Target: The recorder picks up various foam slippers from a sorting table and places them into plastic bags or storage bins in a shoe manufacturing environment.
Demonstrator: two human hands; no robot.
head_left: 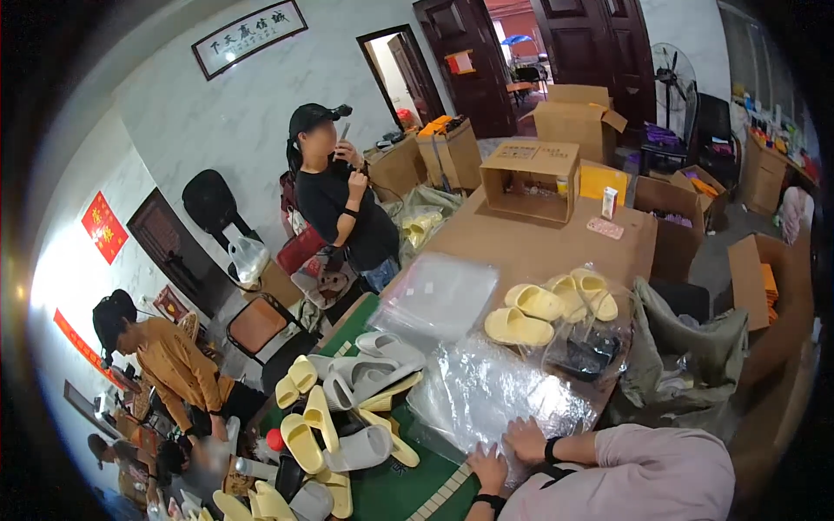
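Near the lower edge, my left hand [488, 467] is closed at the near edge of a clear plastic bag [514, 474]. Just right of it, my right hand [525, 439] lies on the plastic with its fingers stretched out. Both wrists wear black bands. Under and beyond my hands spreads a shiny stack of clear plastic bags [495, 386]. Pale yellow slippers [519, 326] rest past this stack, some on clear wrapping, with a dark pair [592, 354] inside a clear bag beside them. Left of my hands is a pile of yellow slippers [301, 441] and grey slippers [358, 449].
A second stack of clear bags [439, 291] lies farther back. An open carton [530, 184], a small box [610, 203] and a pink phone [605, 227] are on the table's far end. A grey-green sack [682, 352] stands right. Another person [343, 195] stands across the table; others work left.
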